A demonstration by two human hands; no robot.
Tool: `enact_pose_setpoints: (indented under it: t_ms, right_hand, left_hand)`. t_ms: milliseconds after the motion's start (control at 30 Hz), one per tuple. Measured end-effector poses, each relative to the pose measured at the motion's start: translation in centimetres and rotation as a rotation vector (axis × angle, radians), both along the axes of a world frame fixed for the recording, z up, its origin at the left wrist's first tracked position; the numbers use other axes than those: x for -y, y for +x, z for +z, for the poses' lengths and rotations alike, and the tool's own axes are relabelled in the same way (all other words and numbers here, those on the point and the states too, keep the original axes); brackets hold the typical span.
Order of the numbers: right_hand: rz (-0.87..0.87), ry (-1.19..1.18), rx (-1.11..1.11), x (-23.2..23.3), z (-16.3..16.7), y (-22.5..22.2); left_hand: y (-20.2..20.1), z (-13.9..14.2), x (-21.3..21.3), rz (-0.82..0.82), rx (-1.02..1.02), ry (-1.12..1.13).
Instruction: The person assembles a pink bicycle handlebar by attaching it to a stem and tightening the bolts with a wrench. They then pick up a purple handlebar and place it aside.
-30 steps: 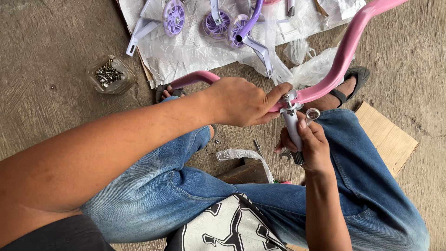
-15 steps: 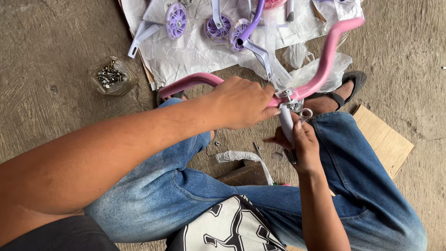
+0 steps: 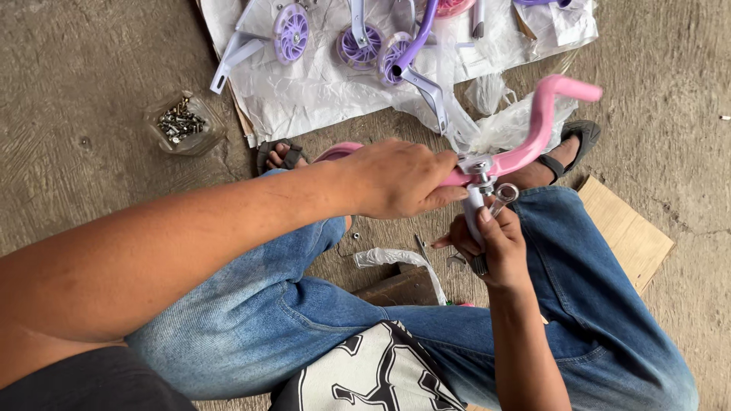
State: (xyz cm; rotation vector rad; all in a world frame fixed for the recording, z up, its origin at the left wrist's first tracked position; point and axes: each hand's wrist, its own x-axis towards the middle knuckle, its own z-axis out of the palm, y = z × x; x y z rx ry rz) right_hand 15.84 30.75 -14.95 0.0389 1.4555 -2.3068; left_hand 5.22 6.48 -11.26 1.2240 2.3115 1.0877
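Note:
A pink child's bicycle handlebar [image 3: 542, 129] lies across my lap, its right end curving up toward the far side. My left hand [image 3: 396, 179] grips the bar just left of its centre clamp [image 3: 478, 164]. Below the clamp hangs a white stem [image 3: 474, 209]. My right hand [image 3: 491, 243] is closed around that stem from underneath, next to a small metal ring-shaped piece [image 3: 504, 196].
White paper [image 3: 320, 84] on the concrete floor carries purple training wheels [image 3: 290, 32] with white brackets and a purple frame part [image 3: 417, 42]. A clear tub of screws [image 3: 180, 123] sits at left. Cardboard [image 3: 624, 232] lies under my right leg; crumpled plastic [image 3: 396, 259] between my knees.
The handlebar has swung: its right end dropped from the frame's top corner to lower and nearer. Both hands have kept their grips.

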Motion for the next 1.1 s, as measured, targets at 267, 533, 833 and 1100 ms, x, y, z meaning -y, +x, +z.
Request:
enact_pose_setpoints:
  t_ms: [267,533,833,1100]
  right_hand:
    - [-0.040,0.057,0.062,-0.1,3.3,0.0]
    - [0.015,-0.002,0.092,-0.9,2.2,0.4]
    - [-0.062,-0.159,0.099,-1.1,3.1,1.9]
    - [-0.076,-0.121,0.172,-1.6,4.2,2.8]
  left_hand:
    - [-0.5,0.2,-0.2,-0.020,-0.217,0.036]
    - [-0.2,2.0,0.3,-0.073,0.130,0.050]
    - [0.0,4.2,-0.2,-0.054,0.070,-0.036]
    - [0.1,5.1,-0.2,-0.163,0.097,-0.116]
